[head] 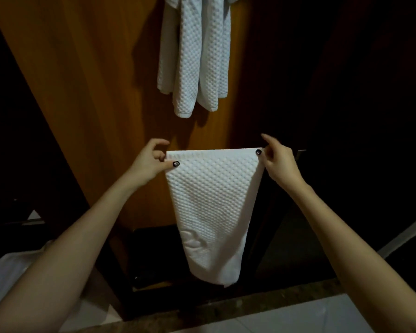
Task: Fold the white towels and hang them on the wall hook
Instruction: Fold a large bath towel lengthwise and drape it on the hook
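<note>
I hold a white waffle-textured towel (pixel 211 207) stretched out in front of me, folded lengthwise and hanging down from its top edge. My left hand (pixel 151 162) pinches its top left corner between thumb and fingers. My right hand (pixel 277 159) pinches the top right corner. Above, more white towels (pixel 193 56) hang in a bunch against the wooden wall panel (pixel 87 80); the hook that bears them is out of view past the top edge.
A dark opening lies to the right of the wooden panel. White cloth (pixel 7 277) lies at the lower left. A brown stone ledge (pixel 226 308) crosses the bottom, with a white surface (pixel 310 318) below it.
</note>
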Tool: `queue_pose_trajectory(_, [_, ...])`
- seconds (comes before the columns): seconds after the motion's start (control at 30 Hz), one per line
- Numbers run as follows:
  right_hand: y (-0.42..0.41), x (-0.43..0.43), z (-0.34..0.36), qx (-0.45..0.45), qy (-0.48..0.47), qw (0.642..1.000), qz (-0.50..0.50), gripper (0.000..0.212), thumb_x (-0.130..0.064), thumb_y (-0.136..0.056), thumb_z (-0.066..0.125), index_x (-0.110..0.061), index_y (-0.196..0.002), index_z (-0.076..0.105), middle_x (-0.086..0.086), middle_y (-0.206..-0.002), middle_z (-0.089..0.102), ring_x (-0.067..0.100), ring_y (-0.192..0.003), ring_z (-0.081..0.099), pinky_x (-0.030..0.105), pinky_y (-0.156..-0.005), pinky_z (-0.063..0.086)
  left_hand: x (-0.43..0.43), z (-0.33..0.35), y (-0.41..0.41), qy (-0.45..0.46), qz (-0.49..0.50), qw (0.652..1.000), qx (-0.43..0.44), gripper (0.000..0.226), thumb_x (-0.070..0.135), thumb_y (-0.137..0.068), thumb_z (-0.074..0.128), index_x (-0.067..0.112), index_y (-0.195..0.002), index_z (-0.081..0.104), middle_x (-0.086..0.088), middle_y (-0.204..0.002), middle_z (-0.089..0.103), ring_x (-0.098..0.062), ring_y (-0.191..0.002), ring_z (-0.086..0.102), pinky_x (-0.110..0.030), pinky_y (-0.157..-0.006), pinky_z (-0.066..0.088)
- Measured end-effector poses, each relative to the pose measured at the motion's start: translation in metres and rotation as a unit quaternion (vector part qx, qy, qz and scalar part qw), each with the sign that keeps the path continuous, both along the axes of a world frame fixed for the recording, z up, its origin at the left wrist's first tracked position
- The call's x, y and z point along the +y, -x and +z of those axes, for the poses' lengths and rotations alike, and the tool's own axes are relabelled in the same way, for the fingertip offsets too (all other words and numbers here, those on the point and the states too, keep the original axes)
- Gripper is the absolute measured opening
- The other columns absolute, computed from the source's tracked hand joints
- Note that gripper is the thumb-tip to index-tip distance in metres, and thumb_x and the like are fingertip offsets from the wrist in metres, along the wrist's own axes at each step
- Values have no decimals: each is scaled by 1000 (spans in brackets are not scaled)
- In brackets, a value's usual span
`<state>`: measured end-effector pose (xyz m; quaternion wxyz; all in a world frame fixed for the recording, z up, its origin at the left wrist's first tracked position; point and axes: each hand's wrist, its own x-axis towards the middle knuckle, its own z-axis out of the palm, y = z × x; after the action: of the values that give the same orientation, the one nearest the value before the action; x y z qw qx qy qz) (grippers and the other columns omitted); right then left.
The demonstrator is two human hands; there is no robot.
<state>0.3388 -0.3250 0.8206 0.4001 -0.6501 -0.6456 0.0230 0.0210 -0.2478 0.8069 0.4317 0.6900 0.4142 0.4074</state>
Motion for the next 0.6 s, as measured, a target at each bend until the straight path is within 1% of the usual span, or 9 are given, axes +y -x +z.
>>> queue_pose_trajectory(0.07, [-3,8,4,-49,54,997,6,31,-10,-99,51,-2,-128,60,14,-120,64,22,-107,62,26,-87,49,2,5,-3,-8,38,999,-4,20,4,-78,73,13,-92,62,-7,-71,47,-10,-65,43,-19,-59,33])
queue_pose_trajectory(0.1, [-3,11,4,-59,69,996,9,27,-9,-99,50,-1,-121,63,16,-119,64,21,-102,62,24,-82,49,3,6,-4,-17,58,998,-11,14,6,-79,74,15,-80,63,-1,-68,46,-4,-60,41,-16,-57,32])
queue_pose_trajectory(0.17, [1,14,5,-68,99,993,2,21,-12,-99,48,-3,-111,63,17,-109,66,15,-79,60,19,-62,45,4,7,-5,-33,106,993,-37,22,6,-79,74,18,-69,59,3,-65,44,1,-55,39,-9,-51,31])
queue_pose_trajectory(0.27, [17,16,-1,-125,163,978,-20,21,-21,-99,47,-3,-109,53,21,-105,64,35,-85,63,42,-69,54,4,5,-6,-90,179,980,14,21,9,-80,74,9,-69,56,-1,-63,47,-2,-54,40,-14,-51,31])
queue_pose_trajectory(0.33, [31,16,-10,-138,192,971,-12,19,-21,-98,47,-3,-103,48,22,-100,62,39,-81,61,49,-67,53,1,-2,-7,-134,231,960,82,20,14,-80,73,9,-70,56,-1,-65,52,-8,-59,45,-18,-54,34])
queue_pose_trajectory(0.4, [46,14,-20,-93,189,977,-6,13,-19,-97,49,-6,-96,46,17,-91,61,29,-68,58,38,-54,50,-5,-10,-6,-157,268,943,121,18,17,-82,71,9,-73,57,-2,-70,58,-15,-67,52,-25,-56,39])
queue_pose_trajectory(0.47, [59,10,-29,12,166,986,7,9,-15,-92,53,-9,-94,47,13,-82,62,20,-57,55,25,-44,42,-9,-17,-5,-163,298,929,147,18,19,-84,69,9,-74,57,-5,-75,61,-20,-71,55,-31,-60,44])
queue_pose_trajectory(0.53, [73,5,-31,122,136,982,51,11,-11,-88,56,-16,-97,52,10,-77,66,26,-55,62,28,-46,45,-12,-23,-6,-153,309,928,143,20,18,-84,69,10,-72,55,-4,-74,60,-18,-69,54,-30,-58,42])
queue_pose_trajectory(0.6, [86,1,-28,187,99,971,113,21,-7,-88,56,-23,-100,60,1,-81,69,22,-58,67,28,-47,49,-13,-22,-8,-131,319,932,109,23,17,-83,70,9,-69,53,0,-66,55,-12,-61,49,-24,-52,37])
